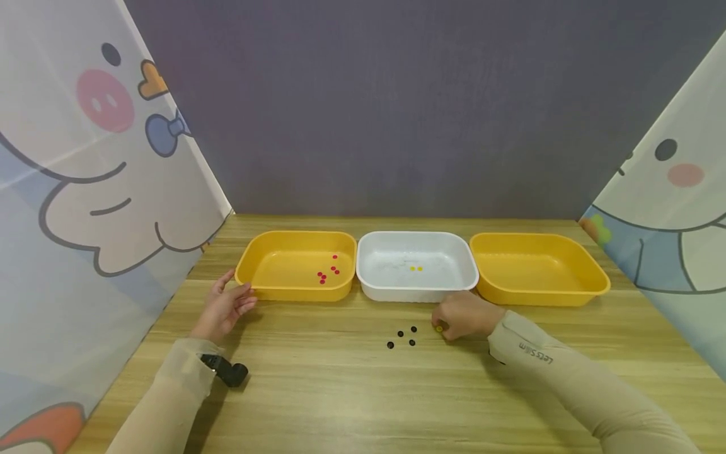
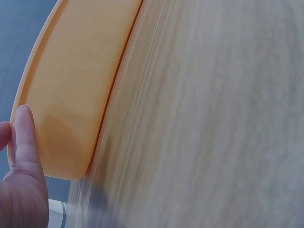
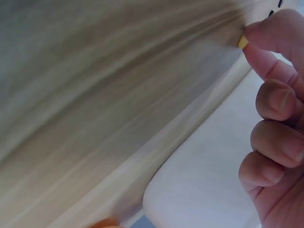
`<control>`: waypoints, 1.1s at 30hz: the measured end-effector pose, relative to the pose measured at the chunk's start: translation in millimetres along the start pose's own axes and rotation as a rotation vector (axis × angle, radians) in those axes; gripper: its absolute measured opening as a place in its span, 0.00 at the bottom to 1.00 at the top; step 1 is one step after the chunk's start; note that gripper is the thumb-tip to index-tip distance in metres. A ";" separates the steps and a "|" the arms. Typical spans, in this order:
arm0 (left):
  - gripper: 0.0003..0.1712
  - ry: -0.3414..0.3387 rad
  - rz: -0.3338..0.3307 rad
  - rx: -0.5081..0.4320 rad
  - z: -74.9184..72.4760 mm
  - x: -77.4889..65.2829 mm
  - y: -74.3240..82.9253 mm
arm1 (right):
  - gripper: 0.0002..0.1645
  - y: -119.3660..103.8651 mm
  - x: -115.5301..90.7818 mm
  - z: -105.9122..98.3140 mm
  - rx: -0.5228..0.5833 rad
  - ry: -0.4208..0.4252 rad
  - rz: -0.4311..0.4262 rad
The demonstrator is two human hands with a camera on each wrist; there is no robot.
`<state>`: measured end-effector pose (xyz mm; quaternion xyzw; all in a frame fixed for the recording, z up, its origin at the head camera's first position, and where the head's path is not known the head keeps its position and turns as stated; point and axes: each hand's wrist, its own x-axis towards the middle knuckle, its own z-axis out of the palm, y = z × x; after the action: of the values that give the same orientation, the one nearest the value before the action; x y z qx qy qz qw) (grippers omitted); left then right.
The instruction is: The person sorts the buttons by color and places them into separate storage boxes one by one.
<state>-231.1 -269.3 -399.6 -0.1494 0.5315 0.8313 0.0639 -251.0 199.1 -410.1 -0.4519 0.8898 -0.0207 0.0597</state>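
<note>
My right hand [image 1: 466,314] pinches a small yellow button [image 3: 243,42] between thumb and index finger, low over the table in front of the white tray [image 1: 416,295]. Its other fingers are curled in. Two yellow buttons [image 1: 416,268] lie inside that tray. Several black buttons [image 1: 400,334] lie on the table left of my right hand. With fingers mostly straight, my left hand [image 1: 224,309] touches the near left corner of the left yellow tray [image 1: 300,294]. Several red buttons [image 1: 323,277] lie in its right half.
Another yellow tray [image 1: 539,297] stands to the right of the white one, all in a row on the wooden table [image 1: 340,391]. A grey panel [image 1: 397,113] rises behind them. Cartoon-printed sheets [image 1: 51,221] flank both sides.
</note>
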 end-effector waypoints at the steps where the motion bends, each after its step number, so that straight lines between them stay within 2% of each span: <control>1: 0.49 0.000 0.001 0.002 -0.1 -0.2 -0.3 | 0.10 -0.1 0.2 0.2 0.006 -0.001 -0.001; 13: 0.49 0.003 0.004 -0.001 0.5 -0.3 -0.3 | 0.14 -0.1 0.9 2.5 0.004 0.006 -0.020; 21: 0.48 0.004 0.008 0.013 1.0 1.0 0.5 | 0.07 0.8 -0.5 2.5 0.048 -0.009 -0.001; 33: 0.48 0.010 -0.010 0.004 0.3 0.6 1.0 | 0.08 2.2 1.7 2.7 0.016 -0.003 -0.002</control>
<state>-231.9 -269.5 -398.9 -0.1560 0.5328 0.8291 0.0659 -253.5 199.1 -413.2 -0.4522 0.8892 -0.0274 0.0645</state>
